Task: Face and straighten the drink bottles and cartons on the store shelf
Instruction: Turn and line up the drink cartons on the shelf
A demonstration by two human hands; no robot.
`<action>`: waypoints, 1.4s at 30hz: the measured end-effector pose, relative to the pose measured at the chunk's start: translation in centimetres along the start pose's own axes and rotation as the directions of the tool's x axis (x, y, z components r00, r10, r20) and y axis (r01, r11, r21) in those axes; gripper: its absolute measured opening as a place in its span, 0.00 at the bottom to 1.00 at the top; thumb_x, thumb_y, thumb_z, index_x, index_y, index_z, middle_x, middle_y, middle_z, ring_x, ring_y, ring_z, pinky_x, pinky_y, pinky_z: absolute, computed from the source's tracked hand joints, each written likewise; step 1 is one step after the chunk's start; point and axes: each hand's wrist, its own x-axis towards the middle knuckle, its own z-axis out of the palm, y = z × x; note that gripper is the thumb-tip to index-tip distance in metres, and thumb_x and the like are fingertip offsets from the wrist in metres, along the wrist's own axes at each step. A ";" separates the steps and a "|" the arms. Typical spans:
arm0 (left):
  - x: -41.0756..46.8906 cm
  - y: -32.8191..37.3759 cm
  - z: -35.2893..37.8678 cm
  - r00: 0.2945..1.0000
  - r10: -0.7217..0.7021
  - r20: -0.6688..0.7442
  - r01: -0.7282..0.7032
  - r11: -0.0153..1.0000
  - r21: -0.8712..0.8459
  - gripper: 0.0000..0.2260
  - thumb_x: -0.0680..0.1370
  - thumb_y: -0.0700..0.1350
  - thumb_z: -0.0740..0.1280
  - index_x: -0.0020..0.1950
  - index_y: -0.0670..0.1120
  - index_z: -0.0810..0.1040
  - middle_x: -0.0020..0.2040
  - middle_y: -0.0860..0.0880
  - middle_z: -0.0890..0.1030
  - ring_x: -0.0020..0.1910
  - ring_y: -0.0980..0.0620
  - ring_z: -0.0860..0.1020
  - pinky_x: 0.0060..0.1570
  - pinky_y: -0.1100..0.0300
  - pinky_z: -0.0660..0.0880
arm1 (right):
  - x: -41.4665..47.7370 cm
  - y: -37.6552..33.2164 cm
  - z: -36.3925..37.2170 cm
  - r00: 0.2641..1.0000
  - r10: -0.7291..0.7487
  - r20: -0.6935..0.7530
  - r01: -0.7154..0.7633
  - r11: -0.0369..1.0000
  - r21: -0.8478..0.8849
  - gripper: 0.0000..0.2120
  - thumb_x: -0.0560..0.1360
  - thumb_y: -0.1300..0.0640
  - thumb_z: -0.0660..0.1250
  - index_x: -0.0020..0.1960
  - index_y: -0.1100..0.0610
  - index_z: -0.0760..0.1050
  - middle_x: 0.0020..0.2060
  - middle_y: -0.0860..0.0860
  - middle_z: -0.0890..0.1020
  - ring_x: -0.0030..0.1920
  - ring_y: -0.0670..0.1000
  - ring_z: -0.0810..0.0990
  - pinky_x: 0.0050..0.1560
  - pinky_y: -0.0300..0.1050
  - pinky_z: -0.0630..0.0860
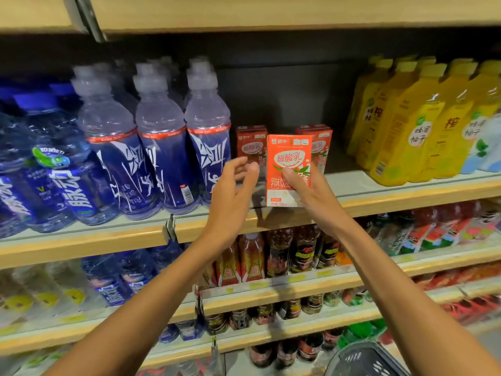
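An orange drink carton [284, 158] stands upright at the front edge of the shelf [379, 195], label facing out. My right hand [311, 188] grips its lower right side, thumb across the front. My left hand [233, 185] hovers just left of the carton, fingers loosely spread, holding nothing. Two more orange cartons stand behind: one to the left [248, 142], one to the right [322, 145]. Blue sports-drink bottles [162, 147] fill the shelf to the left, yellow juice bottles [406, 123] to the right.
A dark gap lies behind the cartons at mid-shelf. Lower shelves hold red-brown bottles [279, 253], blue bottles [130, 272] and small cans. A dark shopping basket [363, 359] sits at the bottom right. A wooden shelf runs overhead.
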 end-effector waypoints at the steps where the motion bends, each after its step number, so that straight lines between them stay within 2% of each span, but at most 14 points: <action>1: 0.3 0.8 0.3 0.998 -0.041 0.039 0.044 0.997 -0.071 0.26 0.77 0.60 0.58 0.70 0.48 0.68 0.63 0.50 0.76 0.61 0.56 0.76 0.57 0.61 0.75 | -0.6 -0.2 0.1 1.000 -0.001 0.022 0.001 1.000 0.001 0.20 0.75 0.44 0.63 0.65 0.49 0.68 0.55 0.43 0.80 0.54 0.38 0.80 0.46 0.29 0.75; 4: 0.5 2.4 1.4 0.989 -0.096 0.109 0.120 0.965 -0.234 0.23 0.78 0.56 0.60 0.69 0.45 0.68 0.60 0.48 0.78 0.55 0.55 0.80 0.47 0.66 0.78 | -1.8 -0.4 1.0 0.997 -0.008 0.076 0.009 1.000 -0.010 0.25 0.74 0.44 0.62 0.67 0.54 0.67 0.58 0.49 0.80 0.56 0.43 0.80 0.52 0.35 0.76; 8: 0.1 2.5 1.7 0.996 -0.087 0.011 0.087 0.964 -0.252 0.15 0.80 0.53 0.61 0.63 0.47 0.71 0.53 0.52 0.80 0.46 0.61 0.82 0.39 0.71 0.76 | -2.5 -0.5 2.2 0.997 0.015 0.081 -0.016 1.000 0.011 0.26 0.74 0.44 0.63 0.68 0.53 0.67 0.58 0.48 0.80 0.57 0.42 0.79 0.56 0.38 0.76; 12: -0.2 2.3 0.8 0.994 -0.109 -0.014 0.102 0.961 -0.259 0.15 0.80 0.53 0.61 0.63 0.47 0.72 0.54 0.50 0.80 0.47 0.58 0.82 0.41 0.69 0.78 | -3.0 -0.6 3.0 0.998 0.010 0.064 -0.013 0.999 0.032 0.22 0.74 0.50 0.68 0.65 0.51 0.68 0.56 0.45 0.80 0.54 0.39 0.80 0.50 0.31 0.76; 15: -0.6 2.6 -0.1 0.998 -0.047 -0.037 0.042 0.990 -0.136 0.17 0.79 0.56 0.60 0.64 0.50 0.69 0.52 0.57 0.78 0.46 0.65 0.80 0.40 0.73 0.75 | -3.4 -0.8 4.0 0.999 -0.037 -0.009 0.036 0.999 -0.011 0.21 0.74 0.52 0.69 0.65 0.53 0.67 0.53 0.44 0.79 0.51 0.38 0.80 0.46 0.30 0.75; 17: -1.2 3.0 -0.2 0.997 -0.008 -0.074 0.007 1.000 -0.023 0.23 0.76 0.60 0.62 0.67 0.51 0.66 0.50 0.61 0.76 0.46 0.69 0.78 0.39 0.75 0.73 | -3.6 -1.1 4.8 0.991 -0.108 -0.075 0.100 0.990 -0.096 0.19 0.75 0.54 0.69 0.63 0.53 0.67 0.52 0.43 0.78 0.50 0.37 0.79 0.45 0.28 0.74; 20: -1.8 3.3 0.4 0.991 -0.018 -0.129 0.020 1.000 0.016 0.31 0.71 0.61 0.69 0.68 0.51 0.61 0.52 0.60 0.74 0.50 0.63 0.77 0.42 0.72 0.72 | -4.2 -1.2 6.1 0.968 -0.218 -0.126 0.193 0.963 -0.187 0.20 0.74 0.59 0.70 0.61 0.51 0.64 0.54 0.46 0.77 0.54 0.37 0.77 0.49 0.26 0.72; 23: -1.7 3.5 -0.1 0.985 -0.044 -0.169 0.036 0.998 -0.053 0.27 0.72 0.55 0.72 0.64 0.49 0.64 0.53 0.56 0.75 0.48 0.61 0.78 0.42 0.70 0.75 | -4.7 -1.6 6.5 0.972 -0.217 -0.086 0.199 0.964 -0.174 0.22 0.74 0.53 0.70 0.63 0.49 0.63 0.57 0.45 0.76 0.56 0.37 0.76 0.51 0.26 0.73; 27: -0.6 3.8 -2.6 0.997 -0.079 -0.002 0.076 0.966 -0.245 0.21 0.73 0.53 0.71 0.61 0.44 0.73 0.53 0.48 0.81 0.50 0.56 0.81 0.51 0.59 0.79 | -4.8 -2.1 5.0 0.994 -0.105 0.008 0.105 0.994 0.020 0.26 0.71 0.42 0.67 0.64 0.51 0.67 0.58 0.45 0.76 0.57 0.39 0.76 0.53 0.31 0.73; 30: 0.0 4.0 -3.5 0.992 -0.059 0.107 0.093 0.933 -0.349 0.20 0.73 0.53 0.70 0.59 0.43 0.77 0.52 0.43 0.82 0.52 0.48 0.81 0.53 0.55 0.78 | -4.6 -2.1 4.8 0.992 0.036 0.124 -0.052 0.990 0.132 0.28 0.70 0.44 0.66 0.67 0.52 0.67 0.60 0.49 0.77 0.60 0.46 0.77 0.58 0.41 0.74; 33: 0.1 3.9 -3.6 0.983 -0.051 0.179 0.110 0.936 -0.334 0.24 0.73 0.55 0.67 0.63 0.42 0.74 0.57 0.40 0.81 0.56 0.46 0.81 0.55 0.53 0.79 | -4.6 -2.1 5.5 0.984 0.057 0.168 -0.087 0.981 0.174 0.27 0.71 0.47 0.68 0.67 0.55 0.70 0.58 0.53 0.80 0.58 0.50 0.80 0.59 0.47 0.76; 36: -0.1 3.8 -3.7 0.984 -0.025 0.178 0.070 0.966 -0.250 0.24 0.74 0.57 0.65 0.63 0.43 0.74 0.54 0.45 0.81 0.53 0.51 0.81 0.51 0.58 0.78 | -4.8 -2.2 5.9 0.995 0.054 0.084 -0.067 0.986 0.154 0.26 0.70 0.47 0.70 0.65 0.57 0.72 0.55 0.52 0.82 0.55 0.48 0.81 0.53 0.41 0.78; 40: -0.8 3.9 -3.2 0.996 0.036 0.080 -0.023 0.986 -0.165 0.14 0.77 0.54 0.64 0.58 0.48 0.76 0.50 0.53 0.82 0.48 0.60 0.81 0.45 0.68 0.77 | -4.9 -2.3 6.6 0.991 -0.003 -0.131 0.007 1.000 0.023 0.25 0.71 0.50 0.72 0.63 0.58 0.70 0.51 0.48 0.80 0.48 0.38 0.80 0.45 0.30 0.75; 42: -1.1 4.2 -2.4 0.999 0.007 0.047 0.000 0.988 -0.154 0.18 0.74 0.57 0.66 0.62 0.51 0.72 0.53 0.55 0.79 0.50 0.60 0.80 0.44 0.69 0.78 | -5.0 -2.3 7.1 0.978 -0.053 -0.204 0.040 0.997 -0.064 0.27 0.70 0.50 0.73 0.64 0.55 0.68 0.51 0.45 0.78 0.48 0.36 0.78 0.43 0.28 0.74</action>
